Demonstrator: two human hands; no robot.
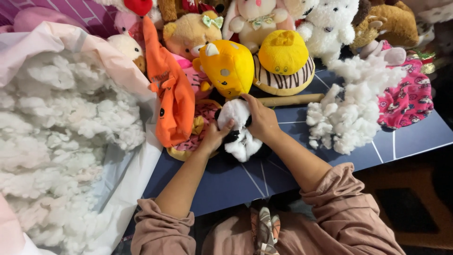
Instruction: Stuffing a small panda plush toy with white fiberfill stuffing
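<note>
While both hands close around it, the black-and-white plush toy (238, 132) lies on the dark blue table (415, 137), near the person and roughly in the middle of the scene. The left hand (213, 137) presses against the toy's left side with the thumb up on its white top, and the right hand (262, 120) cups it from the right and far side, fingers curled over it; the two hands sit close together, clamped on the same toy, which looks like a way of steadying the soft body from both sides so it cannot roll or sag.

Just left of the toy, a limp orange plush skin (172, 94) drapes over a flat pink piece, unfilled and collapsed. Far of the hands, a yellow plush (229, 66) and a yellow-topped, brown-striped plush (283, 63) rest against a row of finished bears and rabbits, stacked out of the working area. A wooden stick (292, 99) lies across the table just beyond the right hand, within easy reach.

To the left, a large pale pink bag (56, 38) stands open and holds a deep heap of white stuffing fibre (56, 141). A smaller loose clump of stuffing (347, 113) sits on the table to the right, beside a pink printed fabric (410, 97).
</note>
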